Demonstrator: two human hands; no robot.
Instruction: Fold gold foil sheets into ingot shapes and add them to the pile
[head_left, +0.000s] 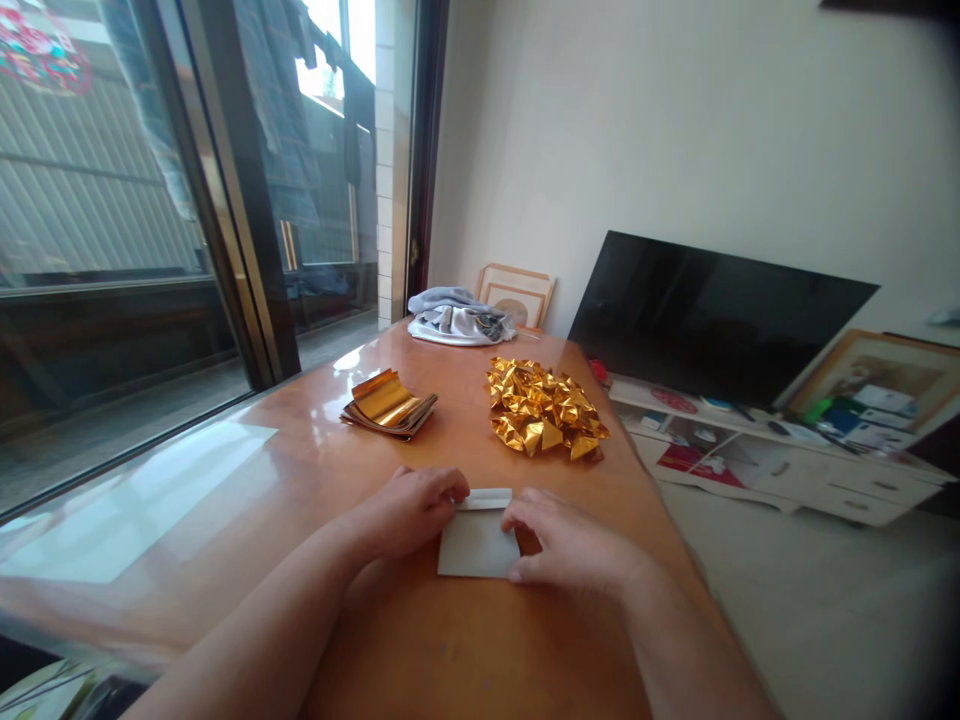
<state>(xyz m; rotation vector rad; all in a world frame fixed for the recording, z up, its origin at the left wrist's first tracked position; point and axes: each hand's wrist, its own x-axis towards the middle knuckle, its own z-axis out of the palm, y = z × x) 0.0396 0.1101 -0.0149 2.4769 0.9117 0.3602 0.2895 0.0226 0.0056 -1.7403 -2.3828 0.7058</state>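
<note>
I have a sheet of paper (477,540) lying white side up on the wooden table (315,470), right in front of me. Its far edge is folded over into a narrow strip, and both my hands are on it. My left hand (409,508) rests on the sheet's upper left corner, fingers curled down with the fingertips pressing the folded strip near its left end. My right hand (568,540) lies on the right side of the sheet, its fingers spread flat along the right edge and the thumb tucked near the lower right corner. Neither hand is lifting the paper; both pin it flat to the tabletop.

Further out on the table, to the left, sits a stack of gold foil sheets (389,402), the top ones curling upward. To the right of it, well apart, is a heap of folded gold foil pieces (545,406). At the far end of the table lies a bundle of grey cloth (457,317), with a framed picture (517,293) leaning on the wall behind it. Off the table's right edge a dark television (705,315) stands on a low white cabinet (810,470). A glass sliding door (135,220) runs along my left.
</note>
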